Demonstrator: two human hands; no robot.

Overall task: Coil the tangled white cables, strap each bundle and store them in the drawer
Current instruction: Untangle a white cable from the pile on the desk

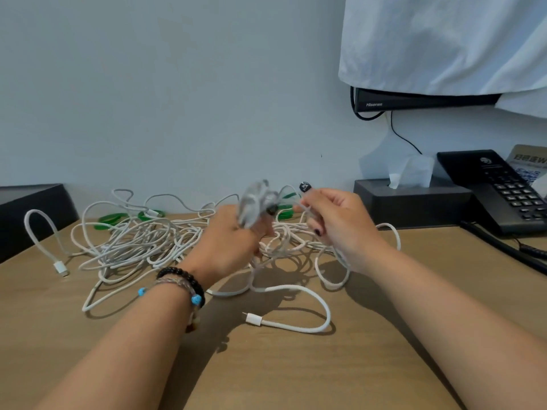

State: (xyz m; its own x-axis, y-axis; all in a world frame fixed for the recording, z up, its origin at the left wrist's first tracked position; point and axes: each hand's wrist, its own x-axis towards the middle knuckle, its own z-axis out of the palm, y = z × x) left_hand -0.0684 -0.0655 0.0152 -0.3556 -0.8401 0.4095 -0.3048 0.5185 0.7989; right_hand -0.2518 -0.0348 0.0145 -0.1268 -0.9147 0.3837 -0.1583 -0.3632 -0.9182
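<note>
Both hands up over the tangled white cables (142, 244) on the desk (384, 335): left hand (233, 235) grips a blurred coil (256, 205), right hand (334, 220) pinches its strand. Green straps (114, 219) behind.

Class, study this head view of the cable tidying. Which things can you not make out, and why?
- Coil in the left hand: motion blur hides its loops.
- Green straps: partly under the cables.
- Drawer: nowhere in the head view.
- Phone: cut by the right edge.
- Screen: covered by a white cloth.
</note>
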